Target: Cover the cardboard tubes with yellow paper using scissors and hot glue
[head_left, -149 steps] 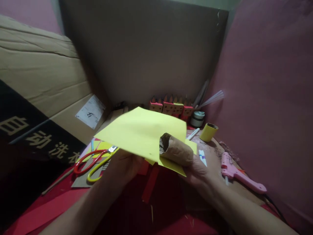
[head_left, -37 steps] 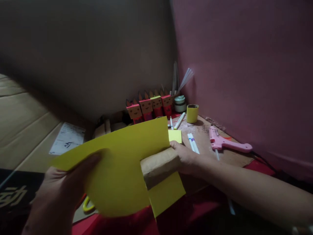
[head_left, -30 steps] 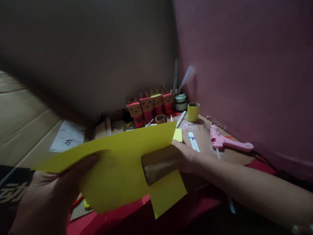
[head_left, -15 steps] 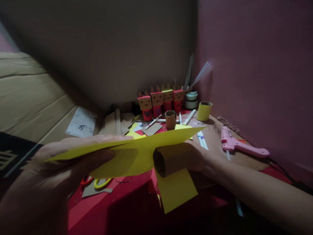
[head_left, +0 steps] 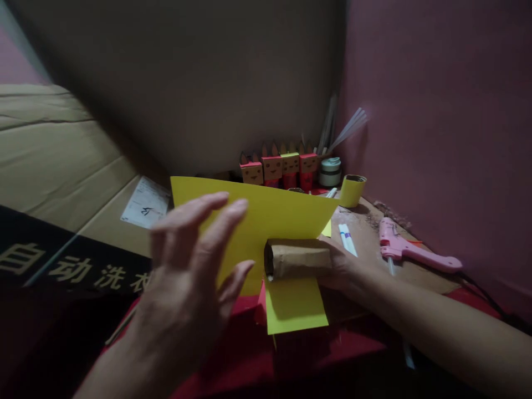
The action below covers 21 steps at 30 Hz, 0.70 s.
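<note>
My right hand [head_left: 341,267] grips the far end of a brown cardboard tube [head_left: 301,259], held sideways with its dark hollow end facing left. Its fingers are mostly hidden behind the tube and the paper. A large sheet of yellow paper [head_left: 278,216] stands upright behind the tube. Below the tube hangs a smaller yellow paper flap [head_left: 296,310]; whether it joins the large sheet is hidden. My left hand [head_left: 191,266] is open in front of the sheet's left part, fingers apart and holding nothing.
Several paper figures with drawn faces [head_left: 272,168] line the back, near a pale lidded jar [head_left: 330,172]. A yellow-wrapped tube [head_left: 352,192] stands to the right. Nearer lie markers [head_left: 348,240] and a pink glue gun [head_left: 409,250]. A large cardboard box [head_left: 54,160] fills the left.
My left hand has let go of the yellow sheet and opened in front of it. The sheet has tipped from nearly flat to upright. My right hand stays on the tube.
</note>
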Motion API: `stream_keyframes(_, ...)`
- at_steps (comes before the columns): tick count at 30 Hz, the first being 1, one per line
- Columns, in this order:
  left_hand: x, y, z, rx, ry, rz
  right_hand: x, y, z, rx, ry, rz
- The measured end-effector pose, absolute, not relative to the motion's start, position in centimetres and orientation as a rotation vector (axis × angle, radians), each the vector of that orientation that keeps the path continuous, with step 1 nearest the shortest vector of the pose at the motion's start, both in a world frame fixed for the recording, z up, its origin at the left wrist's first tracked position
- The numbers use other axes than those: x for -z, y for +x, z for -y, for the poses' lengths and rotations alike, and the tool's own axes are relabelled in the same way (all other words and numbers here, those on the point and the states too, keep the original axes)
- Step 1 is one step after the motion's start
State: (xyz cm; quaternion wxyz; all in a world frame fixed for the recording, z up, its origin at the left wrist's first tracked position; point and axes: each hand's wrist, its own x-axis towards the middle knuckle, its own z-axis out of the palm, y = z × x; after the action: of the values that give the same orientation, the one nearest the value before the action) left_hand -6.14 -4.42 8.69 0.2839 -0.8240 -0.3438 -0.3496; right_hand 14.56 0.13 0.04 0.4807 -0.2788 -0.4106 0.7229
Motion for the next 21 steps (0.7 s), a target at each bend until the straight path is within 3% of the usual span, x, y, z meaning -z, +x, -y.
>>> stream_keyframes(11, -5.9, -4.3, 2.0, 0.808, -2.16, 0.901, -0.2, 14.4, 0.2, -1.802, -0.631, 0.992)
stream_keyframes(21, -8.7, -3.4, 1.8, 0.398, -2.239, 0.718, 1.0, 14.2, -0.1, -1.867, -0.659, 0.928)
